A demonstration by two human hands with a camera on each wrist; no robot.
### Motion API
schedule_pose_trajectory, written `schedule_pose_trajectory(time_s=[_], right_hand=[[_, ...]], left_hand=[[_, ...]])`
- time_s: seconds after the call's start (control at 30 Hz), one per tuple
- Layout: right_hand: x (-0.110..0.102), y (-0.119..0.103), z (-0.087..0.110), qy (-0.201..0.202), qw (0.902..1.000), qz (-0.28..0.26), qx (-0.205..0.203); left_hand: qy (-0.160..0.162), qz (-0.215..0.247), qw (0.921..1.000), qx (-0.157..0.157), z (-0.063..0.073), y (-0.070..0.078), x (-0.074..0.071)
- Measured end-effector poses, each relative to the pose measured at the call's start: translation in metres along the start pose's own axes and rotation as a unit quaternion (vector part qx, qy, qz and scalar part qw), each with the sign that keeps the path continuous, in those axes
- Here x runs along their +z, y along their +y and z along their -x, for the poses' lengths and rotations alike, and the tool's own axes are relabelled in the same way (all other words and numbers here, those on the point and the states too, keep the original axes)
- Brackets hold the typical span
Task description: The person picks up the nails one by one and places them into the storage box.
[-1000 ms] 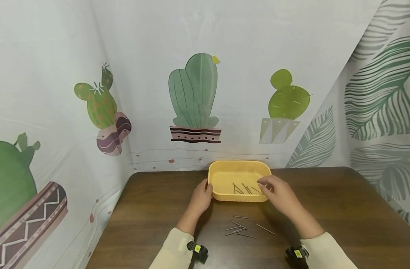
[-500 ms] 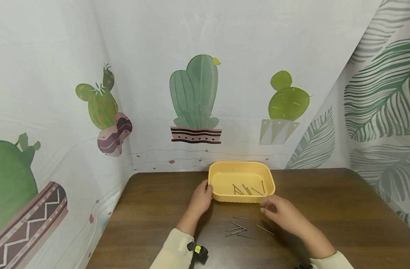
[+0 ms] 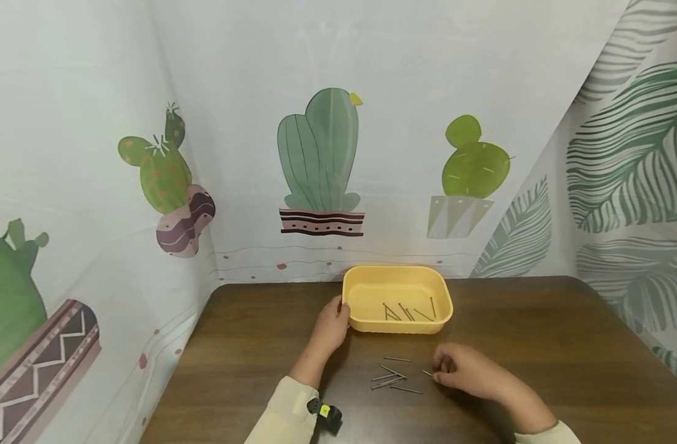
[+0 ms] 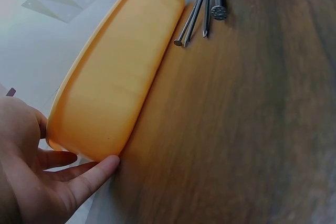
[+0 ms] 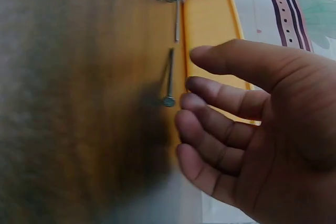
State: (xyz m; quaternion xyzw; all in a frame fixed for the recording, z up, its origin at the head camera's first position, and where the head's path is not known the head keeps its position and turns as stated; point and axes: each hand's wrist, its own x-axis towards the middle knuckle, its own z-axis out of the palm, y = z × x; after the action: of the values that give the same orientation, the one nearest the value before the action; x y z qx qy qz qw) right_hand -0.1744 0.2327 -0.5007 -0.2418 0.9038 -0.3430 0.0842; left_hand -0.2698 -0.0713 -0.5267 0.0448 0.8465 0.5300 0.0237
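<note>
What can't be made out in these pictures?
- Head view: one end of the lone nail, hidden by the right hand.
- Left wrist view: the inside of the yellow tray, hidden by its wall; part of the grouped nails, cut off by the top edge.
- Right wrist view: the table grain, blurred.

Right grip [image 3: 467,371]: moved from yellow tray [image 3: 396,328] down beside lone nail [image 5: 170,80].
Lone nail: now partly hidden, head view.
Tray's rightmost nail [image 3: 433,307]: uncovered.

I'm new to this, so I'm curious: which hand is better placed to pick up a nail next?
Probably the right hand: it holds nothing and is close to a nail, while the left hand holds the tub.
</note>
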Motion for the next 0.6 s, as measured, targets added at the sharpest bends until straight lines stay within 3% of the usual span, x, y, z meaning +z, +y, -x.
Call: schedule_pose_trajectory(time_s=[0.17, 0.6], right_hand=[[0.0052, 0.0025, 0.0013, -0.013, 0.9998, 0.011, 0.007], [0.0095, 0.0070, -0.0004, 0.007, 0.9982, 0.055, 0.025]], left_hand=[[-0.001, 0.001, 1.0000, 0.001, 0.0003, -0.0001, -0.0013], [-0.002, 0.003, 1.0000, 0.002, -0.0002, -0.0007, -0.0011]])
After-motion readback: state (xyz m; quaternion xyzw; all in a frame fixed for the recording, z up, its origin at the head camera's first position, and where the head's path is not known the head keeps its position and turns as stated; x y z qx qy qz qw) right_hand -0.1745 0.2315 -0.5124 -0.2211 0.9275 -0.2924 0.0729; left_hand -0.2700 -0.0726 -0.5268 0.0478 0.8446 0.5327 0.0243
